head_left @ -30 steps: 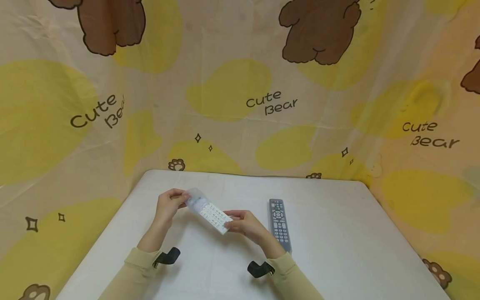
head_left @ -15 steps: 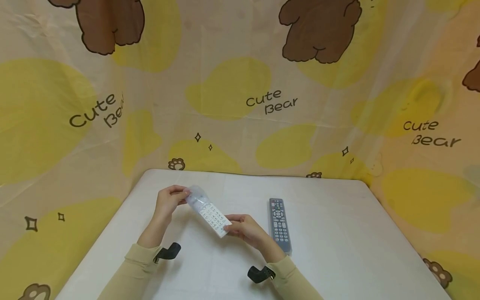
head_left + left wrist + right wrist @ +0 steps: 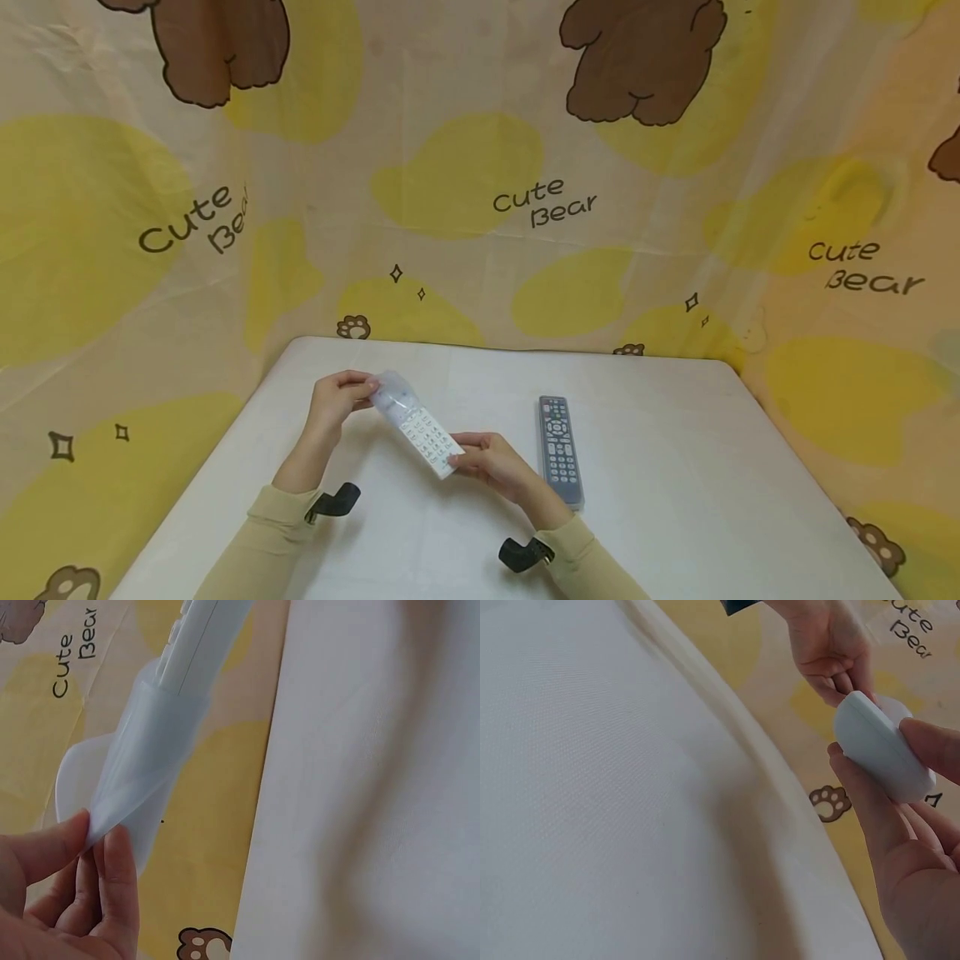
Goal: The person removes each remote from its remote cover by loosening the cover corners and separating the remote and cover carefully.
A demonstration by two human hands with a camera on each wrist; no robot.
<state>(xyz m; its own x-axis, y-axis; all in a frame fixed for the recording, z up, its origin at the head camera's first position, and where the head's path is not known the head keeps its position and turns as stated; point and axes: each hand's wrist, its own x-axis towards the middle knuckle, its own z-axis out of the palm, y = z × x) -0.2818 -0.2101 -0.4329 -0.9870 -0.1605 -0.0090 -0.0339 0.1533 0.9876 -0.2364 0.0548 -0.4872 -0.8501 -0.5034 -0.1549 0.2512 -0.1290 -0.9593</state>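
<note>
A white remote control is held tilted above the table, its buttons facing up. A translucent plastic sleeve covers its upper end, and the lower, buttoned part lies outside. With thumb and fingers, my left hand pinches a corner of the sleeve; in the left wrist view the sleeve is creased and loose beyond the remote. My right hand grips the remote's lower end, thumb on top and fingers beneath. In the right wrist view the remote's rounded white end sits between thumb and fingers.
A grey remote control in a clear cover lies on the white table, right of my right hand. Behind the table hangs a yellow bear-print curtain. Black camera mounts stick out from both wrists.
My right hand and the white remote's lower end have moved slightly down, toward me. A little more of the buttoned part shows outside the sleeve. My left hand keeps its pinch, nearly still.
</note>
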